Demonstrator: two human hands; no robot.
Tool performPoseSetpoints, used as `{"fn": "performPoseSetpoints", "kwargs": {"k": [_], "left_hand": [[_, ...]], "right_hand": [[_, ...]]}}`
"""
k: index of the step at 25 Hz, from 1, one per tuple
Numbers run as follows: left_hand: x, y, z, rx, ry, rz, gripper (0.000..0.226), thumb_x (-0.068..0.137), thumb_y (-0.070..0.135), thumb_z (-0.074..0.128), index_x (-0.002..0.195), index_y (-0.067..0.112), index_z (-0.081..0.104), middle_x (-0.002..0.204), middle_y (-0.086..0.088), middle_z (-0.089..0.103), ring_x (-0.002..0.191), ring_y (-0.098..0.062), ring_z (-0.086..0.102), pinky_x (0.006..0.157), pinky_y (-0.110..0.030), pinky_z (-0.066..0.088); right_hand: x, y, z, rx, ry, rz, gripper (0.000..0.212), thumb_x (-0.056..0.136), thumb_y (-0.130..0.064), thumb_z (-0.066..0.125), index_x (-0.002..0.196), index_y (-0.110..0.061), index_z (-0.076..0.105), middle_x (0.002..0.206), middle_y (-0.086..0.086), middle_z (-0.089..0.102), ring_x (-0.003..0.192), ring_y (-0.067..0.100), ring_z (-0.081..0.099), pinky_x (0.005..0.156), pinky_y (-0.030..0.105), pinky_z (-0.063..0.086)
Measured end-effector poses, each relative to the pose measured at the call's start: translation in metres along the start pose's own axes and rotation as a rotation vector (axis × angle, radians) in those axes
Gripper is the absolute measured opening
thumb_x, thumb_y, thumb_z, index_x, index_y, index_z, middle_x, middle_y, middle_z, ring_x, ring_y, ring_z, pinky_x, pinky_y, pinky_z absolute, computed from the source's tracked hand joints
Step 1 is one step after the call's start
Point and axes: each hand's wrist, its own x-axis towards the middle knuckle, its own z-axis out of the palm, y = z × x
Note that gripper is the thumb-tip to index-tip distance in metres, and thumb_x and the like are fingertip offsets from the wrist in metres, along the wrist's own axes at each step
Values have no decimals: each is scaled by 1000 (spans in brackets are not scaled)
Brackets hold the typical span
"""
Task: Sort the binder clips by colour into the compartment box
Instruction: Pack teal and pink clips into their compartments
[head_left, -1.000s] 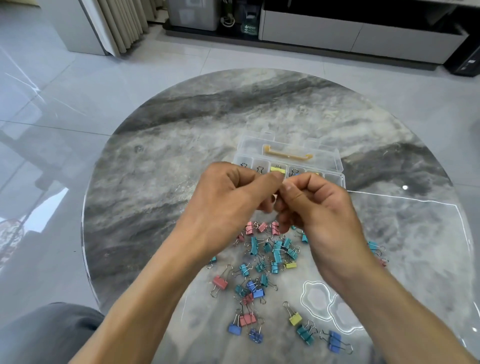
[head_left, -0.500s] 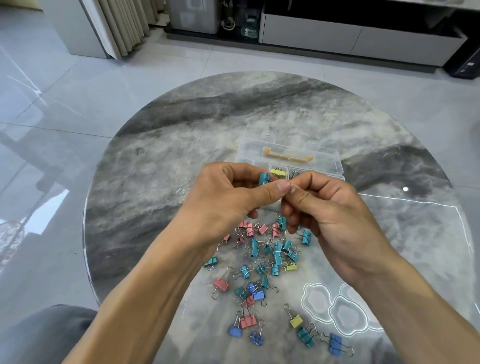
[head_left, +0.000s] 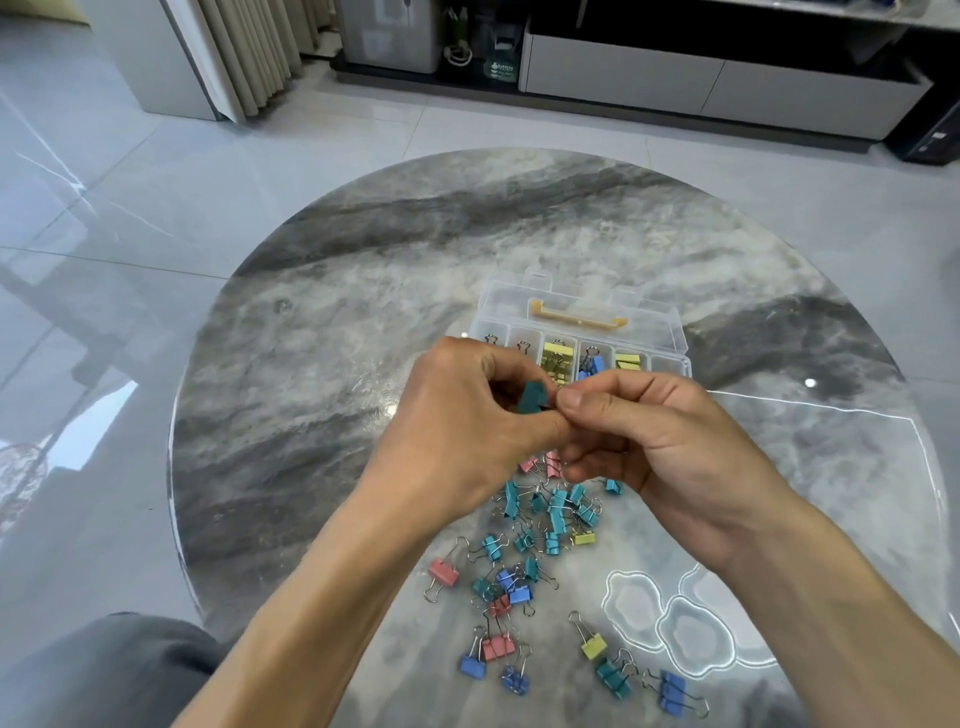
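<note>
Midway, both hands, left hand (head_left: 457, 415) and right hand (head_left: 660, 447), pinch one teal clip (head_left: 532, 397) above the desk (head_left: 322, 415); the compartment box (head_left: 670, 332) holds some yellow and blue clips, while most loose clips (head_left: 540, 545) lie unsorted.

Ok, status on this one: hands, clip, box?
Left hand and right hand both pinching one teal clip. Compartment box open behind. Loose clips unsorted on table.
</note>
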Motion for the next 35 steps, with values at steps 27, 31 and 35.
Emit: {"fn": "performPoseSetpoints", "kwargs": {"k": [27,31,35], "left_hand": [[12,8,-56,123,398,57,12,87,34,70,79,28,75,74,19,71,65,7,61,64,-19,45],[12,9,-59,129,422,72,12,87,35,70,78,28,75,71,19,69,59,8,57,61,-17,42],[12,7,-58,132,409,71,12,87,34,69,81,26,75,78,16,71,64,3,60,65,-21,44]], "right_hand": [[131,21,26,-1225,149,-464,9,88,-17,69,86,-12,76,86,2,73,80,19,65,75,34,53],[139,5,26,-1376,75,-431,8,85,-15,68,82,-11,75,86,3,71,83,22,62,75,32,49],[142,15,27,-1441,36,-324,8,84,-15,70,76,-15,72,83,4,70,79,22,63,70,32,49]]}}
